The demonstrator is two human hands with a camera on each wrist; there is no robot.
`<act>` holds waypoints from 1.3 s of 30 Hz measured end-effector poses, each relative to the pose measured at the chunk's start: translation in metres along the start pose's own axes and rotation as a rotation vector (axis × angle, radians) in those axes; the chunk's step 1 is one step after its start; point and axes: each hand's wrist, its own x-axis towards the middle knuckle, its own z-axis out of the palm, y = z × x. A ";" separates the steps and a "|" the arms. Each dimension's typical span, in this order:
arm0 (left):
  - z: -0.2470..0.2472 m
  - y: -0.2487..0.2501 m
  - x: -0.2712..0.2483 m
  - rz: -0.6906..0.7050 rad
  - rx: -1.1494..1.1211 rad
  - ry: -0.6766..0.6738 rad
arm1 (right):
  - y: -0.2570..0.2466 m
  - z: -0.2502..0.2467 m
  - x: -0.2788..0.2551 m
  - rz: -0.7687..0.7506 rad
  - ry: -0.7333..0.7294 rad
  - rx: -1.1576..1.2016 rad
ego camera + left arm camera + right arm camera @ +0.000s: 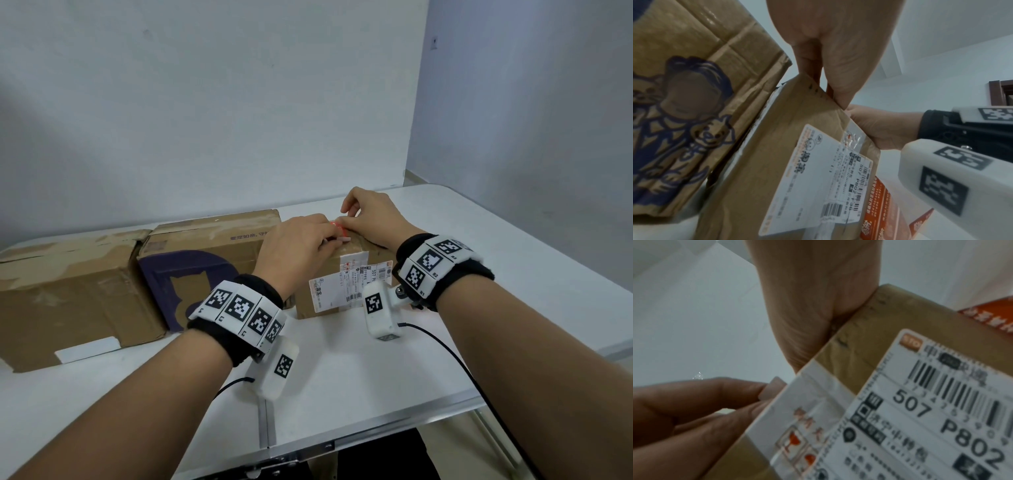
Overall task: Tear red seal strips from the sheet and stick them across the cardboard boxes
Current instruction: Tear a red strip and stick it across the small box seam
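Note:
A small cardboard box [325, 267] with a white shipping label [337, 291] stands mid-table. A red seal strip [337, 226] lies over its top near edge, mostly covered by my fingers. My left hand [334, 240] holds the strip's near end with curled fingers. My right hand [347, 219] pinches its far end on the box top. The left wrist view shows the left hand [828, 48] above the box edge and the orange-red strip sheet [879, 211] beside the box. That sheet [990, 316] shows past the box in the right wrist view.
A box with a purple cat print [205, 246] stands left of the small one, touching it. A larger worn box [68, 291] sits further left. The white table [342, 377] runs out to the right and toward me. Cables trail from both wrist cameras.

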 end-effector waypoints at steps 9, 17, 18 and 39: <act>-0.001 -0.001 -0.002 -0.022 -0.003 0.017 | -0.007 -0.009 -0.012 -0.082 0.050 -0.037; -0.012 -0.001 0.000 -0.047 -0.160 -0.109 | -0.006 -0.009 -0.023 -0.085 0.059 -0.043; -0.016 -0.003 0.002 -0.067 -0.223 -0.127 | -0.007 -0.010 -0.023 -0.092 0.055 -0.050; -0.016 0.005 0.035 -0.152 -0.016 -0.372 | -0.007 -0.012 -0.024 -0.058 0.004 -0.025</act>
